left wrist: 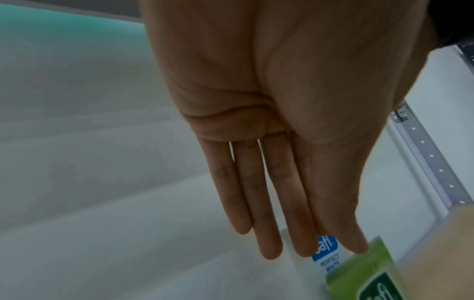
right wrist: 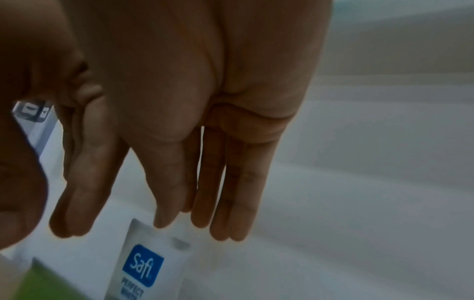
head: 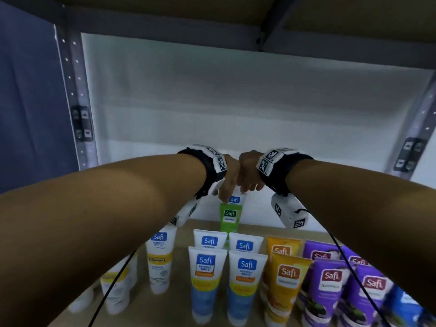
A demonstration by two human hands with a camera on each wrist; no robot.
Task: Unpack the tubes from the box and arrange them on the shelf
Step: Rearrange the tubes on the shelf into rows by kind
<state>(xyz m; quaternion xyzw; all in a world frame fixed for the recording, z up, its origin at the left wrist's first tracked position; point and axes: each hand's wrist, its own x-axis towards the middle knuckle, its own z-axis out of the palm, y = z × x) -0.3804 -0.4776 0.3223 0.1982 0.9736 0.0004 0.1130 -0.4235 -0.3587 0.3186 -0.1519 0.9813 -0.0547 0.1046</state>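
At the back of the shelf [head: 181,277] a white Safi tube [head: 234,198] stands upright against the white wall, just behind a green Safi tube [head: 230,217]. My left hand [head: 227,190] and right hand [head: 249,185] meet over its top. In the left wrist view the left hand [left wrist: 307,243] has straight fingers whose tips lie against the white tube [left wrist: 327,251], with the green tube [left wrist: 364,272] in front. In the right wrist view the right hand [right wrist: 195,223] hangs with straight fingers and its thumb tip touches the top edge of the white tube [right wrist: 148,263]. No box is in view.
Rows of upright tubes fill the shelf front: white-yellow [head: 160,260], white-blue [head: 204,279], orange [head: 285,279], purple [head: 328,286] and blue [head: 405,308]. Metal uprights [head: 80,114] stand at the sides and an upper shelf [head: 212,10] is overhead. Cables hang from both wrists.
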